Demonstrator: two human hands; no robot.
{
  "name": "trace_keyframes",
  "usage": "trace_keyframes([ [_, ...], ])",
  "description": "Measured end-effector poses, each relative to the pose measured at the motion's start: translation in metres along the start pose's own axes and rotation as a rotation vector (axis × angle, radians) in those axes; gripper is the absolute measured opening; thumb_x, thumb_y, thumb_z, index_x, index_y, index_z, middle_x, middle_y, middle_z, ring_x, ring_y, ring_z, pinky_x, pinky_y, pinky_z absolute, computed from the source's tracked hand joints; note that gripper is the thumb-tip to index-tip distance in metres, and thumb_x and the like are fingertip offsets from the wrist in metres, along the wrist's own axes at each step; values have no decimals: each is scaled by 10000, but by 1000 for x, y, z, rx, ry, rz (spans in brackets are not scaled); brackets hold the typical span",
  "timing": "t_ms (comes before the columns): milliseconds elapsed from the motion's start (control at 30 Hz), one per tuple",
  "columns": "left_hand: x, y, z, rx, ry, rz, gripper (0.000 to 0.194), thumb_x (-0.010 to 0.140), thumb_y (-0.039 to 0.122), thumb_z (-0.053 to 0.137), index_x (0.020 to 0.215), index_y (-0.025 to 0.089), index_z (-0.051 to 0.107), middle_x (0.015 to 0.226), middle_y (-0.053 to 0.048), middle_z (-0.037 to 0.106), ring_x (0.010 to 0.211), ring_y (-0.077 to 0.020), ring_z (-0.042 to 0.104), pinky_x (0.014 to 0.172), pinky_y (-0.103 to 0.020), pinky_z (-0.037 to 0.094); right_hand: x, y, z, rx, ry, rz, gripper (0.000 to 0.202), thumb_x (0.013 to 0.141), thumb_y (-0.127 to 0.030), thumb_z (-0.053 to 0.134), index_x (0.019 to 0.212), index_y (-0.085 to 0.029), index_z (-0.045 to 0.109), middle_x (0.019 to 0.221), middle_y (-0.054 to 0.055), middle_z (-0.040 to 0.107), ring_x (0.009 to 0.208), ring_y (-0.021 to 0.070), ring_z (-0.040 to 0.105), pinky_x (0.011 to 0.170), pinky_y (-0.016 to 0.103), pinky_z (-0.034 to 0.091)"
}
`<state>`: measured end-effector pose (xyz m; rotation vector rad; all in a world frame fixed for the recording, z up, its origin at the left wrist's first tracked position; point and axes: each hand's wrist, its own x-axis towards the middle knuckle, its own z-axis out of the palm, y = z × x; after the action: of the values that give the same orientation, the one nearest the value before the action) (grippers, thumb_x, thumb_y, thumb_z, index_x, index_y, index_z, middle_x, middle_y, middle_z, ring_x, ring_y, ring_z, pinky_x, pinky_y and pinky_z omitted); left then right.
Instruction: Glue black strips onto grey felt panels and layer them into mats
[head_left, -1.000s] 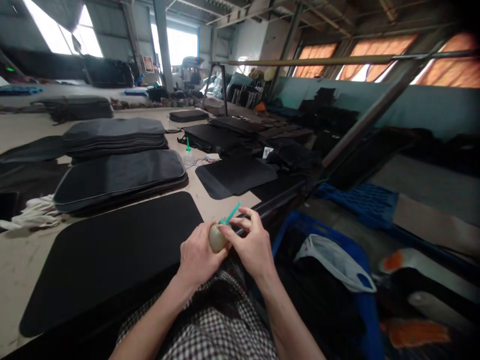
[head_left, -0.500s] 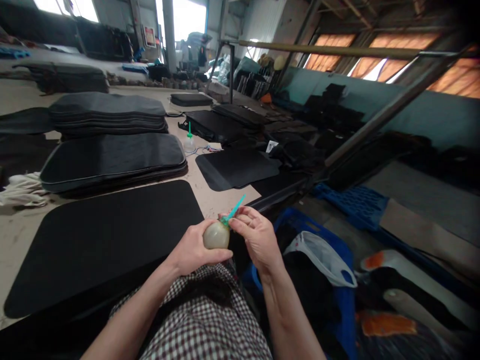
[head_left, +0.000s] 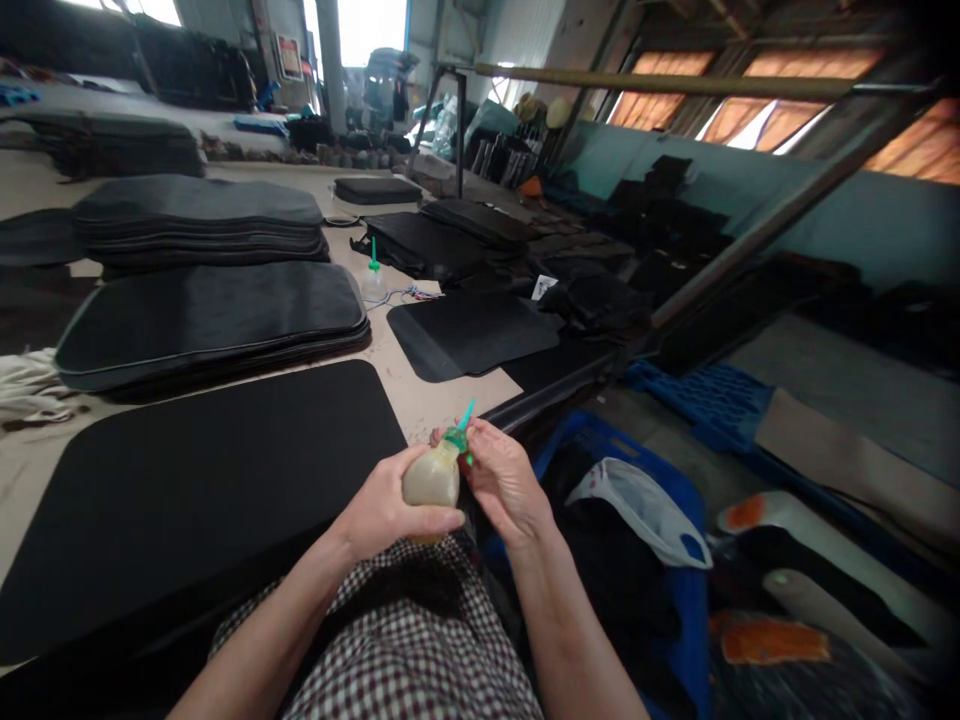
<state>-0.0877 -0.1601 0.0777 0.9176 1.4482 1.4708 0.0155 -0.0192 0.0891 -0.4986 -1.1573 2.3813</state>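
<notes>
My left hand (head_left: 386,510) is wrapped round the body of a squeeze bottle (head_left: 431,480) of cloudy plastic, held tilted over my lap. The fingers of my right hand (head_left: 508,475) are closed at the bottle's green nozzle cap (head_left: 456,438), from which a thin spout points up. Just beyond my hands lies a flat black panel (head_left: 225,480) with rounded corners. Farther back on the table stands a second bottle (head_left: 373,280) with a green spout.
Stacks of black panels (head_left: 217,315) lie on the left of the table (head_left: 442,410), beside white cloth (head_left: 34,385). On the right, below table height, a blue crate (head_left: 686,500) holds dark material and a white bag (head_left: 637,510). A slanted metal post (head_left: 780,215) stands behind.
The bottle has tipped so that more of its body shows, and its spout points more upright. My right hand has moved slightly down and left at the cap. The view has shifted a little.
</notes>
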Motion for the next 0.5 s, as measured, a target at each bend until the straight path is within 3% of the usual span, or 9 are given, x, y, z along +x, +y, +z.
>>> trace_keyframes([
  [100, -2, -3, -3, -19, 80, 11, 506, 673, 389, 896, 1061, 157, 667, 886, -4, 659, 753, -132, 570, 681, -232, 462, 6, 4, -5, 12, -3, 21, 383, 750, -409, 931, 962, -156, 739, 968, 81, 749, 887, 226, 703, 892, 326, 555],
  [200, -7, -4, -20, -134, 269, 83, 523, 724, 393, 847, 1153, 176, 642, 1040, -59, 711, 873, -191, 653, 796, -288, 526, 17, 4, -17, 11, 32, 58, 407, 739, -457, 920, 952, -159, 742, 1015, 93, 745, 987, 255, 698, 971, 364, 530],
  [333, -13, -1, -68, -56, 626, 167, 621, 699, 389, 849, 1245, 210, 611, 1199, -81, 698, 1017, -238, 679, 903, -336, 536, 44, 1, -42, -339, 78, 58, 518, 764, -590, 817, 1044, -172, 694, 1127, 119, 725, 1057, 275, 684, 924, 379, 534],
  [400, -17, 0, -97, 88, 728, 125, 686, 676, 417, 862, 1286, 226, 612, 1199, -67, 691, 1026, -237, 673, 913, -334, 527, 65, -1, -51, -571, 69, 39, 551, 762, -610, 768, 1075, -170, 663, 1111, 122, 726, 1004, 265, 690, 817, 347, 539],
  [500, -22, -1, -136, 299, 814, 23, 751, 653, 482, 862, 1316, 227, 617, 1172, -61, 682, 1027, -250, 667, 938, -364, 517, 101, -2, -54, -740, 16, 33, 510, 711, -519, 780, 1051, -163, 648, 983, 104, 741, 875, 243, 687, 659, 283, 484],
])
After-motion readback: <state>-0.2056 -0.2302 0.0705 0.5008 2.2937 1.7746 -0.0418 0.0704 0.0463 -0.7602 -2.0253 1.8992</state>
